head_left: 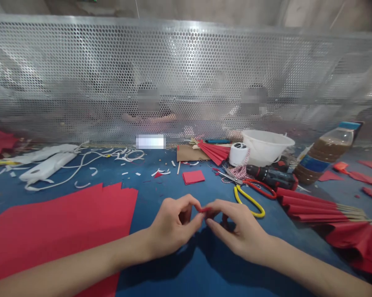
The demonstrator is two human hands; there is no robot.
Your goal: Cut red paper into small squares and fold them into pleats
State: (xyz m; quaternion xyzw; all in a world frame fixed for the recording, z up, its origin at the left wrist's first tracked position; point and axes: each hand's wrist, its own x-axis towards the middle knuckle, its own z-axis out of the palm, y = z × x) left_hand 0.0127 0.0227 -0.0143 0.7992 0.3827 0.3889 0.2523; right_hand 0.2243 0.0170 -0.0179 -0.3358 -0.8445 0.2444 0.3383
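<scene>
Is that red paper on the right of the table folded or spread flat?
Folded: the red paper lies in neat accordion pleats, side by side, fanning out from one end.

A cordless drill lies beside red-and-yellow-handled scissors on a blue workbench, near a white spool and a white plastic basin. A tilted bottle of brown liquid rests at right, before a perforated metal screen.

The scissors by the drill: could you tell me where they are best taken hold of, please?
Take the scissors by the yellow handle, coming from the near side. They lie flat with the blades pointing away to the left, and that handle loops toward the right hand, clear of the drill behind.
</scene>
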